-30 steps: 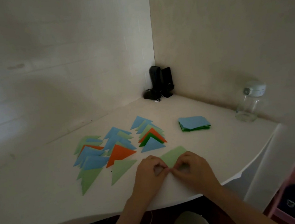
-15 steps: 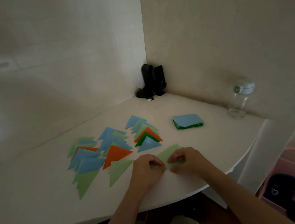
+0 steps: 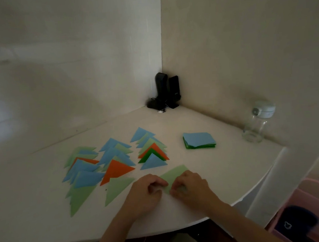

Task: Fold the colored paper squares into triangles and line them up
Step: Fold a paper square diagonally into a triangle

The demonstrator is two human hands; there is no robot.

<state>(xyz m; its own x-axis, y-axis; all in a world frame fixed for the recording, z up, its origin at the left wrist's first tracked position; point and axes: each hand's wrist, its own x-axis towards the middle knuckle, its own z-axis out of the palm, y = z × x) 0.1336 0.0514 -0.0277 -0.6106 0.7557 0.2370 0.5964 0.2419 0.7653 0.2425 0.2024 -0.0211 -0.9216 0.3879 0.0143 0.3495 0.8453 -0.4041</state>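
Note:
A light green paper sheet (image 3: pixel 175 175) lies near the front edge of the white table (image 3: pixel 225 165). My left hand (image 3: pixel 148 193) and my right hand (image 3: pixel 191 188) sit side by side on its near part, fingers curled and pinching it; that part is hidden under them. To the left lie three overlapping rows of folded triangles: a left row (image 3: pixel 83 176), a middle row (image 3: pixel 116 162) with an orange triangle (image 3: pixel 115 170), and a right row (image 3: pixel 151 150). A stack of unfolded squares (image 3: pixel 199 139), blue on top and green below, rests behind right.
Two black speakers (image 3: pixel 167 92) stand in the wall corner. A clear glass bottle with a white lid (image 3: pixel 256 124) stands at the right by the wall. A pink bin (image 3: pixel 305 214) sits on the floor beyond the table's rounded front edge.
Both hands stay on the green sheet, their fingers shifting slightly along it. The camera view has tilted and drifted a little.

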